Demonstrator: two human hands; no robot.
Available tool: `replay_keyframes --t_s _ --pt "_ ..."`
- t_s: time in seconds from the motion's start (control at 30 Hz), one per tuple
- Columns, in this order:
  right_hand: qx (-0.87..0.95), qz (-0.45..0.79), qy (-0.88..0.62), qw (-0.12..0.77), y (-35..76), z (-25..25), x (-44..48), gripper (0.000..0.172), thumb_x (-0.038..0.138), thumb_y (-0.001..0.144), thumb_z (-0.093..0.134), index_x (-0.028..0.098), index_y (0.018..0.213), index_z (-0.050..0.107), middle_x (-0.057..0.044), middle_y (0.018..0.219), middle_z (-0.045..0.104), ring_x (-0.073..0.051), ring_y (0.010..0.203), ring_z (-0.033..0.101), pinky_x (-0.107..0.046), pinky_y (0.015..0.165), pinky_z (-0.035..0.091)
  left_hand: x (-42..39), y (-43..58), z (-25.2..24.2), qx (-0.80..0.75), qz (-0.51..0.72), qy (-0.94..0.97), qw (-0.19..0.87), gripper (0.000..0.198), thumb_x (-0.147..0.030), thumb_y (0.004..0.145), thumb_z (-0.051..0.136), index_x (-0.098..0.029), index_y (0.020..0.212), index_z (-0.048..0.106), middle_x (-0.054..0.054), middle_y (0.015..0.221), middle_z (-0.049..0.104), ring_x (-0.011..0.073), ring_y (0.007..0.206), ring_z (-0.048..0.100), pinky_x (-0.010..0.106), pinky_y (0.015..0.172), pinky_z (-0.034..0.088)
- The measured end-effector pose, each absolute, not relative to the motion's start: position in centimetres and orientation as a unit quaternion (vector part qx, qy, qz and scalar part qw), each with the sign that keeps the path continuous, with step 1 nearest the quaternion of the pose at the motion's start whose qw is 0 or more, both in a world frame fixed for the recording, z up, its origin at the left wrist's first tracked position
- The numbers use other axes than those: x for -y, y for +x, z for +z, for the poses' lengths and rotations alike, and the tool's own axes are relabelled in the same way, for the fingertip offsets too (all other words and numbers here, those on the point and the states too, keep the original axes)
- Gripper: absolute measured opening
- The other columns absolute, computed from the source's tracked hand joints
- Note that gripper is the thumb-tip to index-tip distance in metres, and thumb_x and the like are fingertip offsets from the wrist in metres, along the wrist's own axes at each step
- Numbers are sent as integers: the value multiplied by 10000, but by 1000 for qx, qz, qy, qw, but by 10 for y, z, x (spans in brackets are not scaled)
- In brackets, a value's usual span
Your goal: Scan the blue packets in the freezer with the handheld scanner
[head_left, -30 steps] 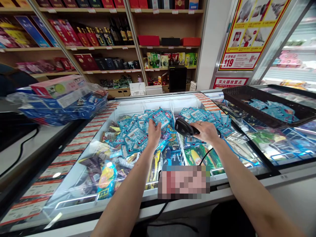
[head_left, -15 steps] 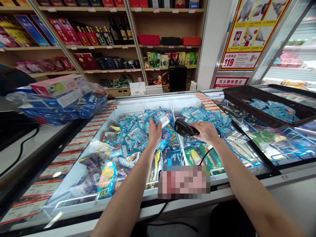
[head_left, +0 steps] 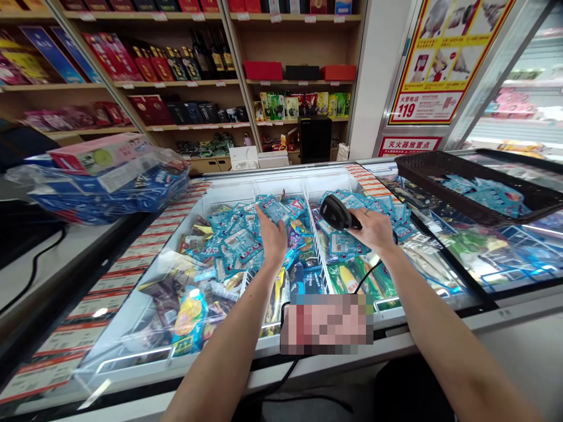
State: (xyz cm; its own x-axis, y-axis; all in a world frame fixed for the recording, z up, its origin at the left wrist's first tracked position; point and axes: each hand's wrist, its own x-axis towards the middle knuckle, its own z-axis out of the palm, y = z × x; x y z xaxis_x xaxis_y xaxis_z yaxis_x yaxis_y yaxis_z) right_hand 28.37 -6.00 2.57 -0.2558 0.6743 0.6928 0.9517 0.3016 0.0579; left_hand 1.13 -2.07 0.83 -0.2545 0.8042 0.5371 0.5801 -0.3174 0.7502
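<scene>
Blue packets point(head_left: 241, 243) were spread toward the far edge of the freezer point(head_left: 343, 363), on both sides of a white divider point(head_left: 317, 249); some others lay in the brown tray point(head_left: 444, 193), toward the far right corner. The right hand point(head_left: 373, 228) grasped a black scanner point(head_left: 335, 213). The left hand point(head_left: 273, 240) was at one packet point(head_left: 273, 206); whether it pinched this, I could not tell. Handling seemed unfinished, but which packets were already scanned or left did not show.

Black scanner point(head_left: 335, 212) in right hand point(head_left: 373, 230)
</scene>
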Motion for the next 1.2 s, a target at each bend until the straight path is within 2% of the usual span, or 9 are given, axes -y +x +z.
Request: replay_keyframes --t_s 0.07,0.17,0.4,0.5,0.6,0.7,0.8,1.0,1.2 --pt "734 -242 -563 292 285 27 60 320 400 839 546 213 1087 622 -46 819 655 -188 735 583 -268 623 335 22 12 10 -585 533 607 79 766 -232 836 494 -108 1469 80 204 1481 227 306 1389 212 450 1120 244" --pt "716 -242 -584 297 286 28 60 322 412 839 541 210 1077 621 -54 849 662 -194 740 584 -272 619 332 23 12 11 -599 515 612 46 782 -170 809 490 -62 1468 82 242 1456 225 319 1366 256 455 1101 275" --pt "713 -236 -592 293 286 28 60 340 435 845 527 208 1085 612 -61 880 666 -202 771 584 -271 630 336 38 16 24 -602 458 650 -81 667 -102 777 477 -151 1423 317 157 1513 200 318 1416 109 529 1136 110" --pt "712 -235 -594 293 286 28 60 346 445 846 525 215 1091 611 -56 871 665 -199 764 582 -269 628 332 40 19 23 -539 360 755 -100 462 -119 805 444 -242 1235 561 71 1389 460 272 1366 286 530 1144 54" --pt "713 -232 -596 288 286 29 60 342 441 847 525 217 1090 612 -56 864 668 -201 757 581 -269 626 326 39 22 17 -516 286 799 -112 324 -206 855 407 -248 1039 671 57 1171 630 258 1170 514 554 1134 35" --pt "707 -232 -601 291 286 29 60 347 449 848 521 220 1092 611 -54 881 671 -201 759 585 -271 625 325 38 23 14 -554 273 773 -144 336 -290 879 381 -198 991 685 101 1066 663 274 1042 575 579 1118 38" --pt "699 -231 -610 294 286 28 59 365 462 850 512 221 1106 608 -55 902 674 -199 758 589 -273 624 328 39 20 16 -583 275 746 -169 367 -333 877 382 -148 964 688 146 1036 661 318 1100 537 600 1107 27" --pt "699 -228 -612 291 285 27 59 378 474 851 503 226 1118 605 -55 902 675 -203 758 591 -272 624 330 41 19 19 -568 305 744 -178 381 -361 883 398 -143 1067 651 156 1266 555 322 1295 379 579 1121 31" --pt "703 -226 -606 294 284 30 61 346 448 844 524 227 1094 613 -53 871 669 -202 758 587 -273 624 334 44 33 18 -443 295 843 -83 366 -351 908 415 -212 1207 575 113 1233 585 262 1220 471 504 1100 214"
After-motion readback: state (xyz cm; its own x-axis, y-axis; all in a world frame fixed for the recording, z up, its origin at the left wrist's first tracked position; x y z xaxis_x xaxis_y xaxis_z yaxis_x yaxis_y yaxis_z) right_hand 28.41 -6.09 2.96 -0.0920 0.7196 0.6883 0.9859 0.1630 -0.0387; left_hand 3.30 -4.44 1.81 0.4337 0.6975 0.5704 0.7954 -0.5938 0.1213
